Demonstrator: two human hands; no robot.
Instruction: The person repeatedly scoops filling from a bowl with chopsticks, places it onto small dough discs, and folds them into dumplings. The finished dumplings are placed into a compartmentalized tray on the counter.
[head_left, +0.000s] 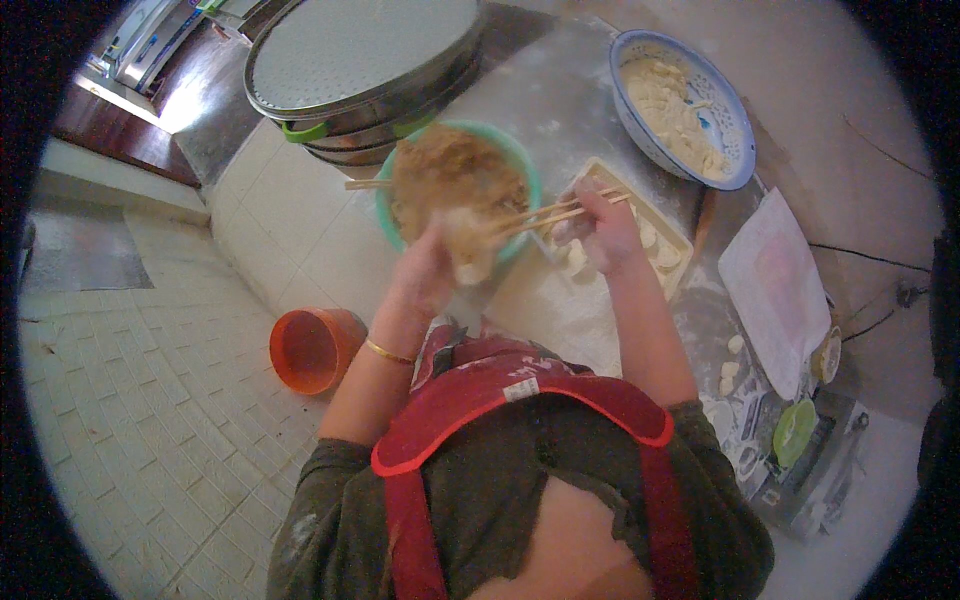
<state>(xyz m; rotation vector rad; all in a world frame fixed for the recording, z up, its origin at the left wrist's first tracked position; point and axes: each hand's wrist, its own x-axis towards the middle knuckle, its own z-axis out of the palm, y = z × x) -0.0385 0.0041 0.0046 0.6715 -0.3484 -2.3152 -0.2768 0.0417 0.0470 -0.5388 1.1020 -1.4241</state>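
Observation:
A green bowl (534, 166) heaped with brown crumbly filling (457, 161) lies before me. My left hand (433, 262), blurred, holds a pale, floury piece of dough (471, 259) at the bowl's near rim. In my right hand (604, 229) is a pair of wooden chopsticks (551, 216), their tips reaching the dough; the blur hides whether they carry filling. Beneath and beside that hand is a cream tray (679, 259) with several pale dough pieces (646, 229). Another pair of chopsticks (364, 184) juts from the bowl's left side.
A large metal steamer (360, 112) with green handles stands beyond the bowl. At the upper right, a blue-rimmed enamel basin (735, 161) holds dough. A white cloth (776, 292), a green lid or dish (795, 431) and small dough lumps (729, 369) lie rightward. An orange bucket (311, 352) is on the left.

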